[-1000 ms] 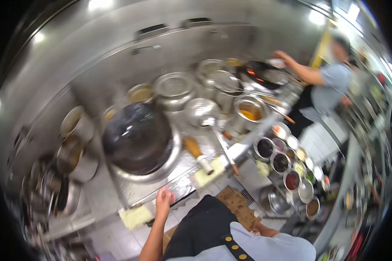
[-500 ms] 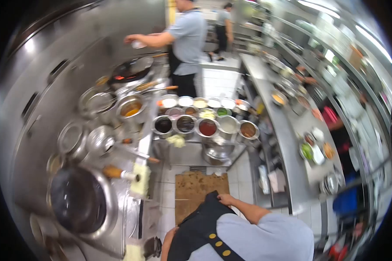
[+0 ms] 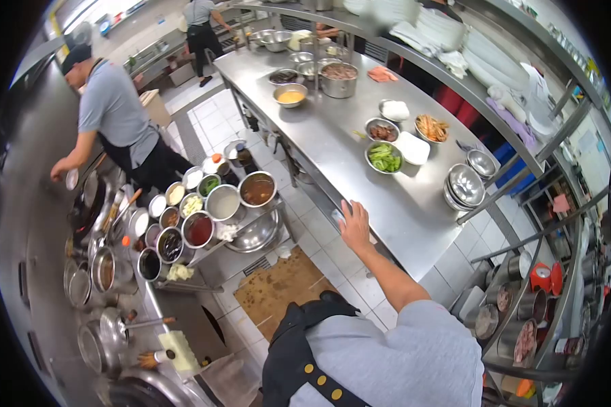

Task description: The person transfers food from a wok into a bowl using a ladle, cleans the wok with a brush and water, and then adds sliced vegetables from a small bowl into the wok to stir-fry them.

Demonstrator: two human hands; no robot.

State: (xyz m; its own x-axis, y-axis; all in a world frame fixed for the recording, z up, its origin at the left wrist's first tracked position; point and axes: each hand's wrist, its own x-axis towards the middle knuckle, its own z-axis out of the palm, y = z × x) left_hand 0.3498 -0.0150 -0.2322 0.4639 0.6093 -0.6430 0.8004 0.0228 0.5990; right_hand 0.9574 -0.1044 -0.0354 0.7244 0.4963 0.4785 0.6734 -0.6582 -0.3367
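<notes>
My right hand point(image 3: 356, 227) reaches out at the near edge of the long steel counter point(image 3: 404, 220), fingers stretched and apart. A small pale patch shows beside its fingertips. Farther up that counter stand a steel bowl of green vegetables point(image 3: 384, 158), a bowl of dark reddish-brown pieces point(image 3: 381, 130), a white tray point(image 3: 412, 148) and a bowl of orange-brown strips point(image 3: 432, 128). Stacked empty steel bowls point(image 3: 464, 186) sit to the right of these. My left hand is out of sight, below or behind my body.
Steel pots of sauces, including a red one point(image 3: 198, 229), crowd a stand at left. A co-worker point(image 3: 119, 112) leans over the stove. A cardboard mat point(image 3: 285, 288) lies on the tiled floor. Shelf posts point(image 3: 502, 186) rise at right.
My view has swung right towards the long counter. My right hand has left my dark apron and now stretches forward to the counter edge. My left hand has dropped from view.
</notes>
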